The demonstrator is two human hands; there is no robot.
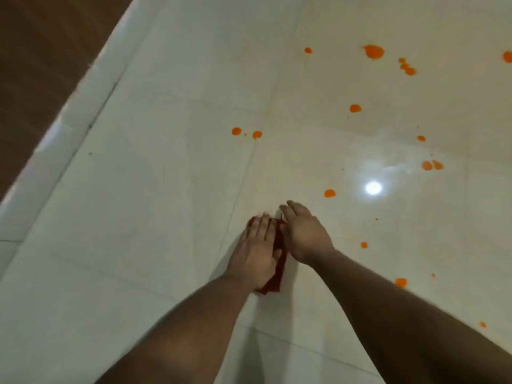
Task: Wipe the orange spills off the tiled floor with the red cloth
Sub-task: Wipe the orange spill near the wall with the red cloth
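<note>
The red cloth [278, 275] lies folded on the white tiled floor [155, 206], mostly hidden under my hands. My left hand [256, 252] presses flat on it with straight fingers. My right hand [303, 235] rests beside it on the cloth's right edge, fingers relaxed. Several orange spills dot the floor ahead and to the right: the nearest spill [329, 193] is just beyond my right hand, a pair of spots [236, 131] lies further ahead, and the largest blot [374, 51] is far at the upper right.
A white tiled skirting [69, 128] runs diagonally along the left, with a brown wall [41, 65] behind it. A bright lamp reflection [373, 187] shines on the floor right of my hands. More orange drops [401, 282] lie to my right.
</note>
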